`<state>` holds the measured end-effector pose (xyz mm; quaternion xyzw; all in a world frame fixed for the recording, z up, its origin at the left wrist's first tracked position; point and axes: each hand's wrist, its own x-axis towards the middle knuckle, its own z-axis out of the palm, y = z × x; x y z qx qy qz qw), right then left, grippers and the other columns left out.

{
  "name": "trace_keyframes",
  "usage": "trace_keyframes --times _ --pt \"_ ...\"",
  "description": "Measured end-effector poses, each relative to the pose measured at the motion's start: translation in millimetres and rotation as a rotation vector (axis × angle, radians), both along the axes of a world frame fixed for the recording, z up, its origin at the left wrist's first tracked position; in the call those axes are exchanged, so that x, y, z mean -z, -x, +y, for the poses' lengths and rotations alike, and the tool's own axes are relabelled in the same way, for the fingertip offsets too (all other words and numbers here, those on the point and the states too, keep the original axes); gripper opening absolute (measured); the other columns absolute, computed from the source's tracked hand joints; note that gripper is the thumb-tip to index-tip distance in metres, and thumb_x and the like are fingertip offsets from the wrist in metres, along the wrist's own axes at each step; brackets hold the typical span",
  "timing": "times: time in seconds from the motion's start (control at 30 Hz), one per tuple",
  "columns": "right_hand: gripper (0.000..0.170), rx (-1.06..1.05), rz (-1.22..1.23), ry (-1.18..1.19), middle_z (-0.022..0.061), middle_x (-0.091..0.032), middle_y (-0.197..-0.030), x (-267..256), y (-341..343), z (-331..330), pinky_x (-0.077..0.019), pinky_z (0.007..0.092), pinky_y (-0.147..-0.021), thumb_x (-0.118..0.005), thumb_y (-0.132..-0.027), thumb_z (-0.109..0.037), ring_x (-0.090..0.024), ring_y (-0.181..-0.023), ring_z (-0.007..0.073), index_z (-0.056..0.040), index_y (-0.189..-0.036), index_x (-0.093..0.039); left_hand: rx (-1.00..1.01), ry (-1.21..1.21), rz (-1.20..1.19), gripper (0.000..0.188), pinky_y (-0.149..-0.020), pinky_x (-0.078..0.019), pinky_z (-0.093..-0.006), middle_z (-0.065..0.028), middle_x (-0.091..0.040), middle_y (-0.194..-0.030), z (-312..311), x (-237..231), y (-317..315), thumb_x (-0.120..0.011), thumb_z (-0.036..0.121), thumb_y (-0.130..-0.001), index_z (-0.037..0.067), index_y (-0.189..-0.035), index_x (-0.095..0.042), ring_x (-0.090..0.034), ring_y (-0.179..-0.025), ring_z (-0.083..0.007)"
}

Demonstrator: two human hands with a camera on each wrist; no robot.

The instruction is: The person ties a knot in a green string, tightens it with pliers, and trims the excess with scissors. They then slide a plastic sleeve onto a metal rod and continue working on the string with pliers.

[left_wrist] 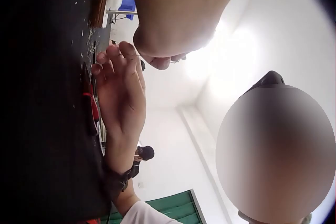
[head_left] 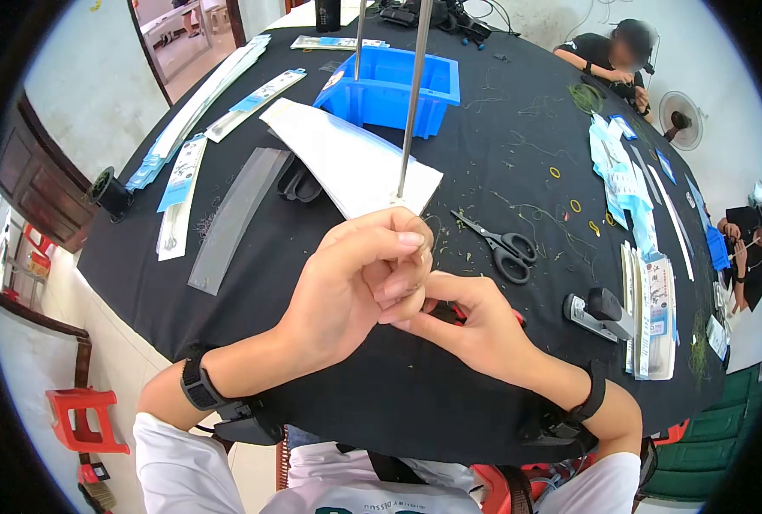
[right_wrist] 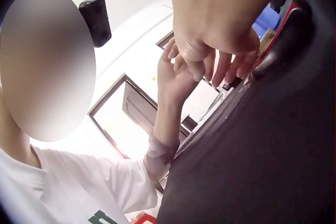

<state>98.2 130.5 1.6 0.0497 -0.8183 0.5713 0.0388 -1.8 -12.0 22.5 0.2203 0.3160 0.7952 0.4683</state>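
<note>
My left hand (head_left: 347,287) is raised over the near part of the table, its fingers curled in and the thumb pressed against the index finger. Close against it, my right hand (head_left: 480,330) brings thumb and index finger together below the left fingertips. A very fine thin line (left_wrist: 140,56) shows in the left wrist view, running between the pinching fingertips of both hands; most of it is hidden by the fingers. Beneath the right hand lies a red-handled tool (head_left: 519,318), largely covered. Black scissors (head_left: 510,254) lie partly open just beyond.
A metal rod (head_left: 413,111) rises before a white board (head_left: 355,163) and a blue bin (head_left: 390,86). A stapler (head_left: 600,314) and packets (head_left: 655,317) lie right; a grey strip (head_left: 240,218) and more packets (head_left: 182,184) left. Rubber bands (head_left: 576,206) and line scraps are scattered.
</note>
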Motion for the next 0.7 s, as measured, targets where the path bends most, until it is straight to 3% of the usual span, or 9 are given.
trace_keyframes --times 0.13,0.2,0.23,0.3,0.37,0.47,0.57,0.6,0.7 --pt "0.013 0.02 -0.094 0.183 0.0103 -0.067 -0.082 -1.6 -3.4 0.3 -0.0494 0.0249 -0.065 -0.064 -0.081 -0.006 -0.062 -0.068 0.0124 0.0001 -0.093 -0.066 -0.015 -0.022 0.009 0.013 -0.051 -0.0355 -0.0255 -0.0042 -0.046 -0.062 -1.4 1.3 -1.9 -0.05 0.012 -0.085 0.0 -0.08 -0.053 -0.047 -0.052 -0.0138" --pt "0.011 0.085 -0.12 0.295 0.0106 -0.067 -0.082 -7.3 -6.9 -0.3 -0.0508 0.0243 -0.065 -0.063 -0.082 -0.004 -0.064 -0.069 0.0127 0.0008 -0.092 -0.066 -0.102 0.023 0.329 0.015 -0.057 -0.0411 -0.0294 -0.0059 -0.05 -0.061 -2.9 -0.8 -6.9 -0.052 0.014 -0.081 0.0 -0.075 -0.054 -0.05 -0.061 -0.0174" --pt "0.011 0.107 -0.083 0.164 0.011 -0.067 -0.082 -13.1 -8.8 1.1 -0.0511 0.0245 -0.066 -0.063 -0.082 -0.004 -0.065 -0.07 0.013 0.0014 -0.091 -0.066 -0.145 0.044 0.488 0.016 -0.061 -0.044 -0.0313 -0.0067 -0.052 -0.061 -3.5 -3.7 -8.5 -0.053 0.014 -0.079 0.0 -0.073 -0.055 -0.052 -0.065 -0.0192" --pt "0.011 0.151 -0.012 -0.095 0.0118 -0.067 -0.081 -23.4 -13.6 6.5 -0.0518 0.0247 -0.066 -0.062 -0.082 -0.003 -0.066 -0.072 0.0138 0.0026 -0.091 -0.065 -0.267 0.026 1.167 0.012 -0.074 -0.0465 -0.0333 -0.0134 -0.065 -0.08 -11.0 -8.9 -3.0 -0.058 0.007 -0.075 -0.003 -0.075 -0.064 -0.059 -0.081 -0.0251" --pt "0.012 0.124 0.01 -0.087 0.0122 -0.067 -0.08 -20.7 -16.0 9.9 -0.0519 0.0251 -0.066 -0.062 -0.082 -0.002 -0.066 -0.071 0.014 0.003 -0.093 -0.063 -0.494 0.02 1.389 0.01 -0.074 -0.0469 -0.0342 -0.0132 -0.065 -0.08 -10.6 -11.5 -10.9 -0.058 0.004 -0.074 -0.003 -0.078 -0.065 -0.06 -0.084 -0.0269" --pt "0.018 0.107 -0.034 -0.056 0.0127 -0.066 -0.077 -18.9 -21.1 11.4 -0.0515 0.0255 -0.063 -0.06 -0.083 -0.002 -0.066 -0.069 0.0146 0.0018 -0.101 -0.056 -0.749 0.266 1.546 0.01 -0.067 -0.0488 -0.0311 -0.0122 -0.066 -0.079 -12.9 -14.1 -20.9 -0.058 0.002 -0.078 -0.002 -0.081 -0.067 -0.062 -0.08 -0.0249" --pt "0.024 0.086 -0.144 0.039 0.0103 -0.064 -0.075 -25.1 -25.8 12.5 -0.0493 0.0247 -0.06 -0.056 -0.086 -0.001 -0.064 -0.068 0.0132 -0.0015 -0.108 -0.046 -0.473 0.615 1.528 0.01 -0.056 -0.0486 -0.0257 -0.0106 -0.065 -0.079 -28.2 -11.3 -17.7 -0.06 0.001 -0.08 -0.003 -0.085 -0.067 -0.063 -0.071 -0.0191" --pt "0.026 0.076 -0.185 0.081 0.009 -0.063 -0.074 -26.8 -27.1 13.5 -0.0483 0.0243 -0.06 -0.054 -0.087 -0.001 -0.063 -0.068 0.0124 -0.0028 -0.111 -0.043 -0.524 0.742 1.202 0.009 -0.059 -0.0469 -0.0335 -0.0109 -0.063 -0.067 -23.2 -12.5 -23.8 -0.067 0.006 -0.076 -0.001 -0.081 -0.067 -0.059 -0.067 -0.0209" --pt "0.024 0.039 -0.202 0.239 0.0044 -0.057 -0.073 -22.0 -26.7 22.3 -0.0444 0.0225 -0.062 -0.049 -0.091 -0.001 -0.057 -0.069 0.0093 -0.0052 -0.113 -0.04 -0.451 0.787 1.291 0.009 -0.057 -0.0456 -0.0319 -0.0107 -0.063 -0.067 -27.2 -5.2 -13.8 -0.068 0.009 -0.076 0.001 -0.079 -0.068 -0.058 -0.065 -0.0206"
